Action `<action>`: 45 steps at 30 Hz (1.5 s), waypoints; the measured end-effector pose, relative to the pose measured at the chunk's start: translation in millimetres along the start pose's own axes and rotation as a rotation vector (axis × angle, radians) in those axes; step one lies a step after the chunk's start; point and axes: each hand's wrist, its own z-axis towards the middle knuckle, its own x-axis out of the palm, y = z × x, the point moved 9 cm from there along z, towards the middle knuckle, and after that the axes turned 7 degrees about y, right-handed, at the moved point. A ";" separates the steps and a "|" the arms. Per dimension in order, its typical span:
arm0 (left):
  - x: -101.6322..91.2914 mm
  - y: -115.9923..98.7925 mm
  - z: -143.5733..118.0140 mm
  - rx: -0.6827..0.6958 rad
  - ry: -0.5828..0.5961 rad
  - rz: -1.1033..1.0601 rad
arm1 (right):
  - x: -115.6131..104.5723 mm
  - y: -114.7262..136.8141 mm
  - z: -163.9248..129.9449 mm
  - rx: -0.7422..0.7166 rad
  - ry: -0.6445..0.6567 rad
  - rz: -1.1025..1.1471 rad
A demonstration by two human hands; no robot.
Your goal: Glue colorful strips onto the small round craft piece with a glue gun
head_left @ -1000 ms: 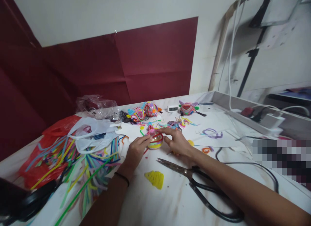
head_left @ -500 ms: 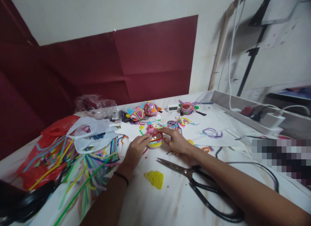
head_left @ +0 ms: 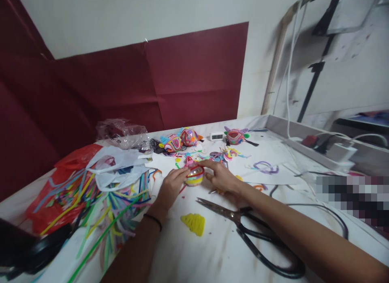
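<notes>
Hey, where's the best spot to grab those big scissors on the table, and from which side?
Probably by the looped black handles of the scissors, coming from the near right, next to the right hand. They lie flat with the blades pointing away toward the left, so the loops face the person and the sharp tips stay clear of the fingers.

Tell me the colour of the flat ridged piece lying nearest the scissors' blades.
Yellow piece; head view.

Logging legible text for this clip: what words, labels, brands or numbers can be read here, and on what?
None can be read.
Small white digital clock: its display is too small and blurred to read.
Clear plastic bag: dark marks near its edge, too blurred to read.
</notes>
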 end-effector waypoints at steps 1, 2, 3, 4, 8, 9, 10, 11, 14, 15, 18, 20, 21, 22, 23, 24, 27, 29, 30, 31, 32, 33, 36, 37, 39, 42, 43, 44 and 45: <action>-1.0 -0.8 0.9 0.002 -0.002 0.002 | -0.2 0.4 0.0 0.001 0.002 0.002; -2.2 -1.7 1.7 0.005 -0.006 0.007 | -0.3 0.7 0.0 0.001 0.004 0.003; -3.5 -2.6 2.6 0.009 -0.012 0.014 | -0.3 0.8 0.0 -0.001 0.006 0.003; -4.7 -3.4 3.4 0.012 -0.019 0.022 | -0.1 0.9 0.1 -0.002 0.008 0.003; -6.1 -4.4 4.2 0.025 -0.038 0.027 | 0.1 0.1 0.2 -0.011 0.002 0.010; -5.7 -3.9 3.8 0.025 -0.039 0.020 | -0.1 0.1 0.2 -0.013 -0.002 0.012; -5.2 -3.3 3.2 0.023 -0.038 0.013 | -0.4 0.1 0.2 -0.015 -0.007 0.013; -4.7 -2.5 2.6 0.018 -0.037 0.006 | -0.7 0.1 0.3 -0.015 -0.010 0.014; -2.8 -0.2 1.1 0.000 -0.021 -0.014 | -0.9 0.7 0.8 -0.009 -0.011 0.012; -2.5 0.3 0.8 -0.005 -0.015 -0.021 | -0.9 0.7 1.2 -0.004 -0.010 0.010; -2.3 0.9 0.3 -0.009 -0.010 -0.036 | -1.1 1.1 2.9 -0.003 -0.013 -0.004; -2.0 1.8 0.1 -0.015 -0.007 -0.043 | -3.4 2.0 3.1 -0.013 -0.032 -0.022; -1.6 2.4 0.0 -0.020 -0.004 -0.047 | -5.6 2.8 2.3 -0.019 -0.045 -0.033; -1.1 2.9 -0.2 -0.024 -0.001 -0.052 | -8.5 4.0 0.6 -0.025 -0.057 -0.046; -0.8 3.4 -0.4 -0.026 -0.001 -0.058 | -12.1 5.6 -2.5 -0.028 -0.067 -0.060; -0.7 3.7 -0.6 -0.028 -0.002 -0.063 | -16.0 8.0 -6.9 -0.031 -0.069 -0.074; 0.1 3.9 -0.9 -0.026 -0.004 -0.068 | -29.1 18.3 -30.1 -0.023 -0.032 -0.116; 0.5 4.0 -0.8 -0.026 -0.006 -0.067 | -36.7 25.9 -53.5 0.003 0.029 -0.124; 0.8 4.2 -0.8 -0.029 -0.004 -0.066 | -37.3 30.8 -66.9 0.003 0.090 -0.119; 1.1 4.5 -0.7 -0.032 -0.002 -0.066 | -36.7 35.4 -81.2 0.003 0.155 -0.119; 1.3 4.7 -0.7 -0.036 -0.002 -0.067 | -36.9 38.2 -95.9 0.016 0.200 -0.132; 1.5 5.1 -0.8 -0.040 -0.003 -0.067 | -36.7 39.5 -110.4 0.037 0.237 -0.154; 1.2 5.6 -1.5 -0.049 -0.013 -0.068 | -30.9 36.1 -148.3 0.106 0.339 -0.231; 1.2 5.6 -1.8 -0.050 -0.016 -0.066 | -28.8 33.8 -157.8 0.122 0.358 -0.262; 2.0 5.7 -2.4 -0.055 -0.013 -0.060 | -28.3 30.4 -170.6 0.129 0.336 -0.314; 3.6 6.5 -2.9 -0.067 -0.002 -0.057 | -32.6 25.3 -178.9 0.135 0.234 -0.348; 3.8 6.9 -2.9 -0.070 -0.002 -0.056 | -32.7 23.5 -180.2 0.136 0.218 -0.344; 4.0 6.9 -2.9 -0.068 -0.002 -0.054 | -31.9 21.6 -181.0 0.138 0.214 -0.335; 3.8 7.2 -2.8 -0.068 -0.005 -0.052 | -30.1 19.8 -181.6 0.141 0.226 -0.321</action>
